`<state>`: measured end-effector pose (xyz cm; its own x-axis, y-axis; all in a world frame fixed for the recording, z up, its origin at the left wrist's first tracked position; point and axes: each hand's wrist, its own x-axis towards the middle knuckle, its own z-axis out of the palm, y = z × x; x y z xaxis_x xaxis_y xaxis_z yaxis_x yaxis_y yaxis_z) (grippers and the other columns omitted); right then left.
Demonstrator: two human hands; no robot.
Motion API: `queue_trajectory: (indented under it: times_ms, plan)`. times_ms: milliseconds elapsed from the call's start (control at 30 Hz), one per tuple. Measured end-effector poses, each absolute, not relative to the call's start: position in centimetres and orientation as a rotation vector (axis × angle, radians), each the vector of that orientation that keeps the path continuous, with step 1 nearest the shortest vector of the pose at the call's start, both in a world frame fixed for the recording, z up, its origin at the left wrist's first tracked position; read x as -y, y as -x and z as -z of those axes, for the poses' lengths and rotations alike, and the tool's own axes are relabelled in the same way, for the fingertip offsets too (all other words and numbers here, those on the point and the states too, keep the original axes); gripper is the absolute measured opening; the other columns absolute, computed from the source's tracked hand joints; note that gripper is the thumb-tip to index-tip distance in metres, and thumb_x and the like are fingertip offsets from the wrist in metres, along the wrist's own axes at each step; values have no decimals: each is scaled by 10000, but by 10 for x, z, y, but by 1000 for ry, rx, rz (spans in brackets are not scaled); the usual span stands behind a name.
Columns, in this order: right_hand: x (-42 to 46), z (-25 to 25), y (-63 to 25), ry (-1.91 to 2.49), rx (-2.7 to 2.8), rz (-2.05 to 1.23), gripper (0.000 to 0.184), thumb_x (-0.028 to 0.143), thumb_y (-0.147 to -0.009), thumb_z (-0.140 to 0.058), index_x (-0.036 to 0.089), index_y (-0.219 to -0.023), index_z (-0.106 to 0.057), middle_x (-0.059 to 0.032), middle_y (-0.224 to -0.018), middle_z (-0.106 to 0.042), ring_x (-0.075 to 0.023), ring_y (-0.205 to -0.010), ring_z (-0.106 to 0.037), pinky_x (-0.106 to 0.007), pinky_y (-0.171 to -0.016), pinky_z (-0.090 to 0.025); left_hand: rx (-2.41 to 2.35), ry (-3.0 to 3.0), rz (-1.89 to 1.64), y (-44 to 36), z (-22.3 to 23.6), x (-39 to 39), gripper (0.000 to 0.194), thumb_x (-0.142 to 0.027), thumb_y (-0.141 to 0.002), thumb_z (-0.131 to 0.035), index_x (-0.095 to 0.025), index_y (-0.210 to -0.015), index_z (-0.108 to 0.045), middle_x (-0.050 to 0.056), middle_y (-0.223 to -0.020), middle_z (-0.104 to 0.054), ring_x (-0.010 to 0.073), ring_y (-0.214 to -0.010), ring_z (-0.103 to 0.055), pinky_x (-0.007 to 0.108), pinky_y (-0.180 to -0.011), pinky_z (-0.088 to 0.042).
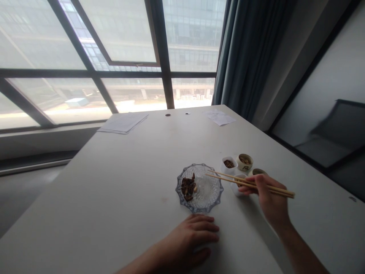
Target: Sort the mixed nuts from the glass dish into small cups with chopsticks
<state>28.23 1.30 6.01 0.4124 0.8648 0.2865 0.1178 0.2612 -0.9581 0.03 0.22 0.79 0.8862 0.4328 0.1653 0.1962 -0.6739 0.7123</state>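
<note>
A clear glass dish [209, 190] with a scalloped rim sits on the white table [128, 182] and holds a small pile of dark nuts or dried bits [188, 187] on its left side. My right hand [269, 201] grips a pair of wooden chopsticks [248, 183]; their tips point left, over the dish's right rim. My left hand [191, 241] lies flat on the table just in front of the dish, fingers stretched out, holding nothing. Several small cups stand right of the dish: a white square one [229, 164] with dark pieces, a round one [244, 161] with pale pieces, and two more partly hidden behind my right hand.
A stack of papers [123, 123] lies at the far left of the table and a loose sheet [220, 117] at the far right. Large windows run behind the table, with a dark curtain [245, 57] at the right. The table's right edge runs close to the cups.
</note>
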Motion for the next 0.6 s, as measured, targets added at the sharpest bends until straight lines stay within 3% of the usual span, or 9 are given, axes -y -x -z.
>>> queue_trajectory:
  times_ms: [267,600]
  plan:
    - [-10,-39,-251,1238,1201,-878,479,649,-906,-723,188,-786,-773,-70,-584,-751,-218,-459,-690,-344,-450,-613,-458,-2309,-413,-1,-9,-2,403,-212,-929,-686,-290,-1325,-678,69,-1429,-708,307,-1426,-578,472,-1226,-424]
    - [-14,-32,-251,1282,1061,-882,524,676,-875,-744,161,-782,-764,-110,-640,-780,-247,-512,-765,-317,-478,-639,-450,-2322,-414,-1,-11,-2,391,-210,-932,-678,-275,-1318,-679,76,-1413,-715,299,-1428,-575,461,-1226,-427]
